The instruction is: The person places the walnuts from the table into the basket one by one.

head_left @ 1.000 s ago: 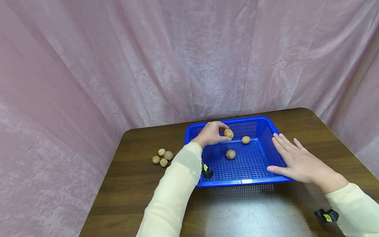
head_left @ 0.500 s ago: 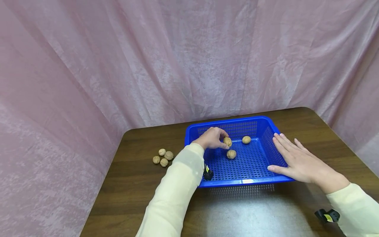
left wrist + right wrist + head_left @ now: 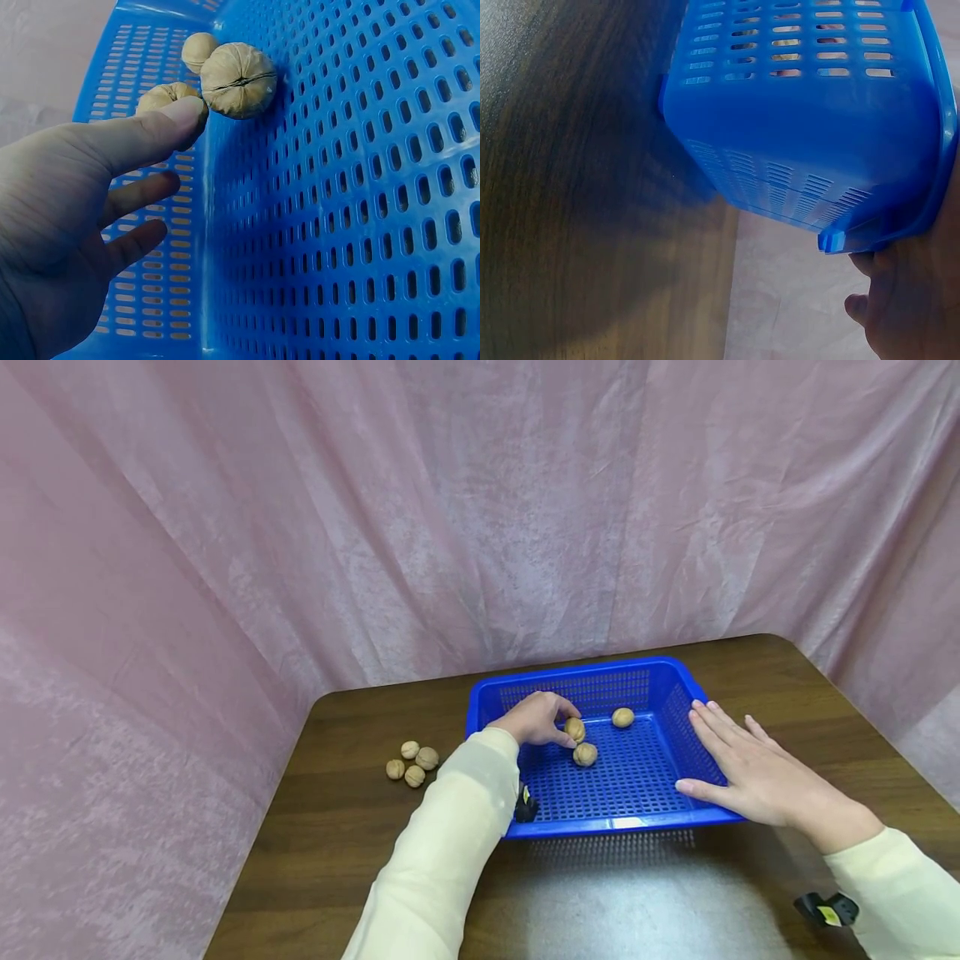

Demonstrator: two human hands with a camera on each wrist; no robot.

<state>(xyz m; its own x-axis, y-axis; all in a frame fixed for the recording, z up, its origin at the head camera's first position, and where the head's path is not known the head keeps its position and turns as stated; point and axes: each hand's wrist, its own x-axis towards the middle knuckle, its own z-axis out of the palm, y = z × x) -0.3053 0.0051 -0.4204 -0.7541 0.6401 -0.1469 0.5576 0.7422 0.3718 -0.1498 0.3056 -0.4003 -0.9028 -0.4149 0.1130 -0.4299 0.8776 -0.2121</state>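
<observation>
Inside the blue plastic basket (image 3: 615, 825), my left hand (image 3: 536, 718) pinches a walnut (image 3: 574, 730) between thumb and fingers, low over the mesh floor. The left wrist view shows the thumb (image 3: 161, 127) across that walnut (image 3: 166, 96), the fingertips partly behind it. A second walnut (image 3: 585, 754) lies right beside it on the basket floor. Farther back and to the right in the basket is a third walnut (image 3: 622, 717). My right hand (image 3: 753, 777) rests with straight, spread fingers on the basket's right rim; the right wrist view catches only part of it (image 3: 900, 300) beyond the rim.
Several walnuts (image 3: 415, 776) sit in a loose group on the wooden table (image 3: 322, 852), left of the basket. Behind the table hangs a pink curtain (image 3: 480, 527). A black wrist camera (image 3: 825, 910) is worn below the right sleeve.
My left hand has lowered the walnut toward the basket floor, bringing it close to the front walnut. The right hand stays on the rim.
</observation>
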